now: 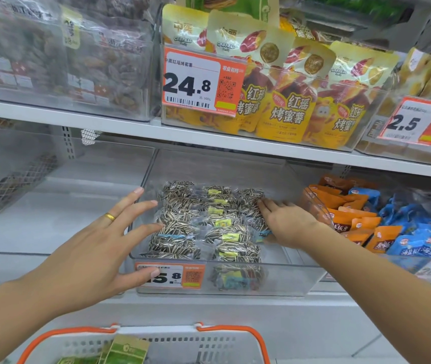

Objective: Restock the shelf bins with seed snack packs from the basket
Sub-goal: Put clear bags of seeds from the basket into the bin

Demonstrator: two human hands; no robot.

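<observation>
A clear shelf bin on the lower shelf holds several sunflower seed packs with yellow labels. My right hand reaches into the bin, fingers straight and resting on the right-hand packs. My left hand, wearing a gold ring, hovers spread at the bin's left front corner, thumb over the orange price tag. At the bottom edge sits the white basket with orange handles, and green packs show inside it.
The upper shelf carries a bin of yellow sweet-potato bags with a 24.8 price tag. Orange and blue snack packs fill the bin to the right. A clear bin stands to the left.
</observation>
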